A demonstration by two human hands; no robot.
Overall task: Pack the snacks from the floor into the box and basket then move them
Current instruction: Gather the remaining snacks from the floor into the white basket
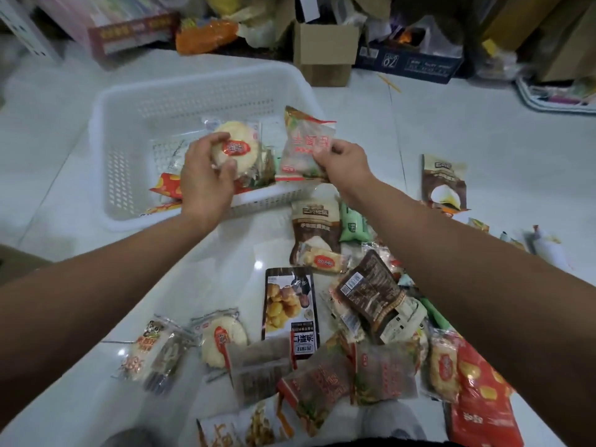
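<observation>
Snacks (371, 301) look light, crinkly and slippery, so grip sealed edges and don't crush the soft cakes. Your left hand (206, 175) curls round a round yellow cake pack (238, 146) over the white basket (193, 77); your right hand (345, 162) pinches a pale red-printed bag (301, 146) above its right rim.

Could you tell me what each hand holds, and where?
Left hand: wrapped round cake, by its left side. Right hand: pale snack packet, pinched at its right edge.
</observation>
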